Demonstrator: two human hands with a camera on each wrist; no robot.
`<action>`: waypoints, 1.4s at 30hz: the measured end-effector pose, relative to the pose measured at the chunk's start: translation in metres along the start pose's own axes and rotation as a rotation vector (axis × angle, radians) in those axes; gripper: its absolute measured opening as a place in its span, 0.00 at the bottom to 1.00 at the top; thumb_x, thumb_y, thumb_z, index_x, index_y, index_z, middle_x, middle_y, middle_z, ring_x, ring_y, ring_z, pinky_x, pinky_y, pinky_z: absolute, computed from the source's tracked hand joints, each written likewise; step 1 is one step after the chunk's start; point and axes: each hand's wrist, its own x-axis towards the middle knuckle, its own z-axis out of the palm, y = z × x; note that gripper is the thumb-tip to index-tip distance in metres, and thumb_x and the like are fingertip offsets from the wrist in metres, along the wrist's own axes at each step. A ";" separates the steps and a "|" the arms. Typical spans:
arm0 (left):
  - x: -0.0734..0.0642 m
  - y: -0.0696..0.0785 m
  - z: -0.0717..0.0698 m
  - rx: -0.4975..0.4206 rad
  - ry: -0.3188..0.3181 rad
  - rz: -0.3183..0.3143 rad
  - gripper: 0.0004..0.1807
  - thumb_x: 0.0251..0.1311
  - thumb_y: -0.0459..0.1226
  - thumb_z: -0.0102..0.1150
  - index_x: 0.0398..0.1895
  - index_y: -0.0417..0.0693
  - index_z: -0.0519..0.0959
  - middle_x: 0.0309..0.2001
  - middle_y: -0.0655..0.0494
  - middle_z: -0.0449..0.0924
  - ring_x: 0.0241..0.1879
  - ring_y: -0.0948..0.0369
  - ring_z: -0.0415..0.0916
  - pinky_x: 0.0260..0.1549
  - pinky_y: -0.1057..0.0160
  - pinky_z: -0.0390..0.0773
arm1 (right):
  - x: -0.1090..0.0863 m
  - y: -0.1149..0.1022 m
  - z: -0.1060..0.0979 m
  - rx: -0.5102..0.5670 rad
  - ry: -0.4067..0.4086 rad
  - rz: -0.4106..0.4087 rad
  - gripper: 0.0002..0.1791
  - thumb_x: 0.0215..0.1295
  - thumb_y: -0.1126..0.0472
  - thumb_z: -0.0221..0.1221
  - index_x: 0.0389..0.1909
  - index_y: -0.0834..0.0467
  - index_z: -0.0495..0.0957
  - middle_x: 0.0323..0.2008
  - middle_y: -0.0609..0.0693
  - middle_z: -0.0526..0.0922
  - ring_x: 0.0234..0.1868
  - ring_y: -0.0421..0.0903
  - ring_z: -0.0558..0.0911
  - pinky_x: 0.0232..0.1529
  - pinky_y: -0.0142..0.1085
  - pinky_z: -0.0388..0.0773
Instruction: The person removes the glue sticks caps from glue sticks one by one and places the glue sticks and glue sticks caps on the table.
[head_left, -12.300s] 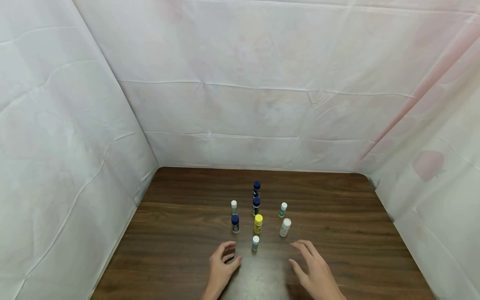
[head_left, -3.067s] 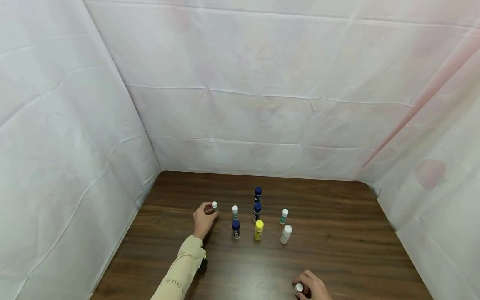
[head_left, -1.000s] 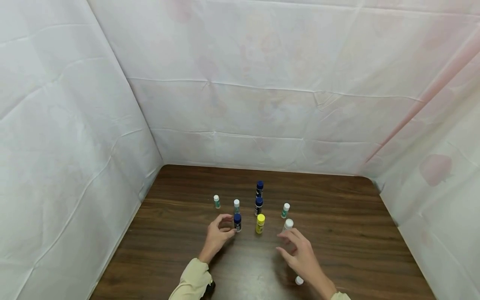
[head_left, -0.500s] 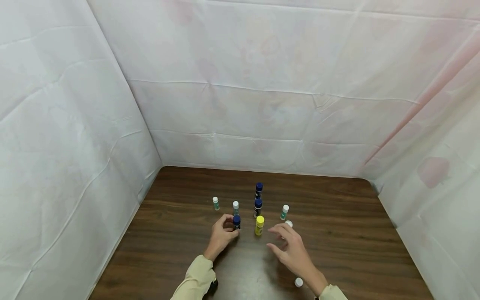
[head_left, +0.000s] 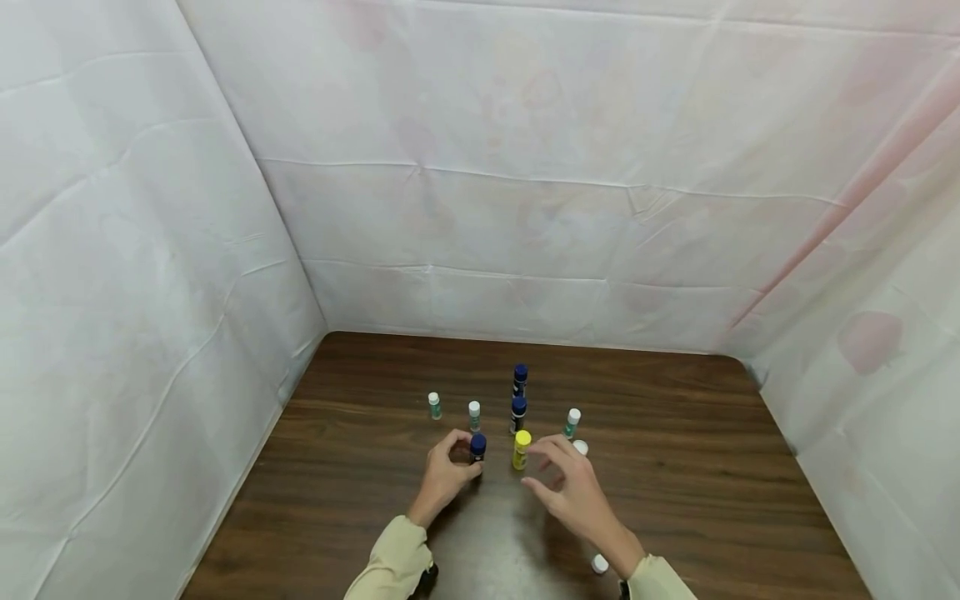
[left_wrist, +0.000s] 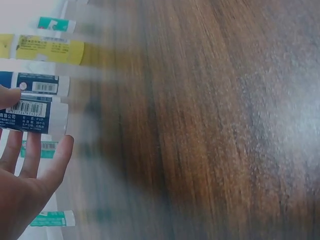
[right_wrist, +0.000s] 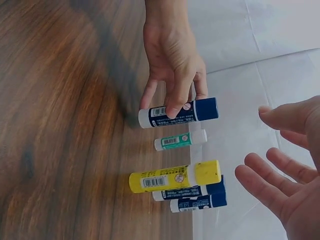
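Observation:
In the head view my left hand (head_left: 442, 477) holds a navy-capped glue stick (head_left: 477, 445) upright, thumb and fingers around its barrel. The right wrist view shows that grip on the navy barrel (right_wrist: 170, 115) clearly. Whether its base is off the table I cannot tell. My right hand (head_left: 572, 487) is beside the yellow glue stick (head_left: 521, 451), its thumb and fingers spread; the right wrist view shows a gap between those fingers (right_wrist: 265, 185) and the yellow stick (right_wrist: 175, 177). Behind the right hand, a white glue stick (head_left: 581, 448) is mostly hidden.
Two navy glue sticks stand behind the yellow one, the nearer (head_left: 518, 415) and the farther (head_left: 521, 380). Small green ones with white caps stand at far left (head_left: 434, 406), mid-left (head_left: 474, 415) and right (head_left: 572, 422). Another white cap (head_left: 599, 564) shows near the right forearm.
Earlier, the front-centre small glue stick left its place; 3.1 s ago each hand held a white-capped stick, both since released. Since then, my left hand has gripped the navy stick; my right moved toward the yellow.

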 end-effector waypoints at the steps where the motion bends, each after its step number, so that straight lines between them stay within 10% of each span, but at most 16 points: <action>1: -0.002 0.006 -0.001 -0.002 -0.001 0.006 0.18 0.44 0.23 0.68 0.39 0.45 0.76 0.38 0.48 0.79 0.41 0.49 0.77 0.30 0.65 0.80 | 0.001 0.000 0.000 -0.002 0.001 -0.005 0.23 0.45 0.68 0.72 0.45 0.52 0.79 0.43 0.47 0.77 0.33 0.39 0.77 0.22 0.32 0.77; 18: -0.018 0.045 -0.007 0.014 -0.005 0.053 0.18 0.42 0.20 0.64 0.38 0.42 0.76 0.36 0.47 0.78 0.42 0.48 0.75 0.36 0.47 0.80 | 0.013 -0.008 0.001 -0.014 -0.006 -0.064 0.23 0.46 0.69 0.71 0.45 0.54 0.79 0.43 0.50 0.77 0.33 0.43 0.78 0.22 0.28 0.76; 31: -0.017 0.031 -0.003 0.111 0.023 0.153 0.21 0.40 0.25 0.69 0.38 0.55 0.78 0.36 0.59 0.79 0.37 0.57 0.78 0.30 0.54 0.80 | 0.023 -0.015 0.003 0.006 -0.016 -0.101 0.24 0.44 0.71 0.71 0.45 0.52 0.79 0.45 0.45 0.76 0.32 0.39 0.78 0.21 0.28 0.77; 42: -0.024 0.051 -0.004 0.187 0.026 0.260 0.22 0.38 0.28 0.69 0.37 0.60 0.79 0.35 0.68 0.76 0.36 0.62 0.76 0.31 0.60 0.78 | 0.027 -0.020 0.007 0.019 -0.058 -0.148 0.20 0.48 0.67 0.71 0.44 0.54 0.79 0.44 0.47 0.76 0.31 0.37 0.77 0.21 0.30 0.78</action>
